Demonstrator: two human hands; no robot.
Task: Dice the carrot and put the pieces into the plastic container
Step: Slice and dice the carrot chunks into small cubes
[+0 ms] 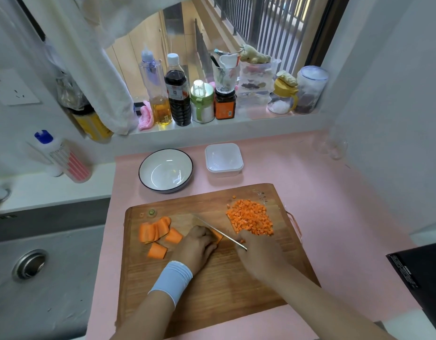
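Dice (pixel 250 220) heaped at board's (pixel 212 285) far right corner; container (pixel 224 158) empty. Left hand (pixel 196 246) fingers curled, pinning a chunk (pixel 217 235); right hand (pixel 258 253) closed around knife (pixel 219 231). Chunks (pixel 154 233) remain.

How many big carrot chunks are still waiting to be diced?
4 loose: two overlapping slabs at the board's left, one beside them, one nearer. The left hand holds another, mostly hidden.

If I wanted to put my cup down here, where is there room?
Bare pink counter lies right of the cutting board, and a narrower strip between the bowl and plastic container. The windowsill is packed with bottles and jars.
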